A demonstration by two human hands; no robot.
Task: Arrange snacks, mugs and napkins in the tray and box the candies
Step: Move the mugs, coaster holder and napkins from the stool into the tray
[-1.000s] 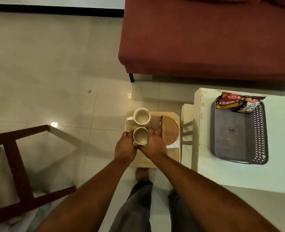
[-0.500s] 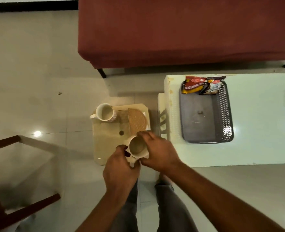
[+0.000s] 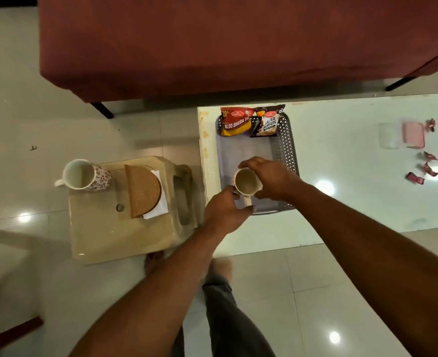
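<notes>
A cream mug [image 3: 247, 182] is over the near end of the grey perforated tray [image 3: 287, 150] on the white table. Both hands hold it: my left hand [image 3: 225, 210] grips the handle side, my right hand [image 3: 272, 179] wraps the far side. Two snack packets, one orange-red [image 3: 236, 121] and one dark peanut packet [image 3: 266, 121], lie at the tray's far end. A second mug with a red floral pattern [image 3: 84, 174] stands on a beige stool [image 3: 109, 235], beside a round woven coaster [image 3: 143, 190] resting on white napkins [image 3: 158, 207]. Several pink-wrapped candies [image 3: 424, 168] and a pink box [image 3: 413, 134] lie far right on the table.
A dark red sofa [image 3: 238, 42] fills the far side. A clear lid [image 3: 389, 136] lies beside the pink box. A dark wooden chair leg [image 3: 9, 333] shows at the lower left. My legs and feet are on the tiled floor below.
Both hands lifted the cream mug off the stool and carried it right, to over the near end of the tray. The view shifted right, bringing the candies and pink box into view.
</notes>
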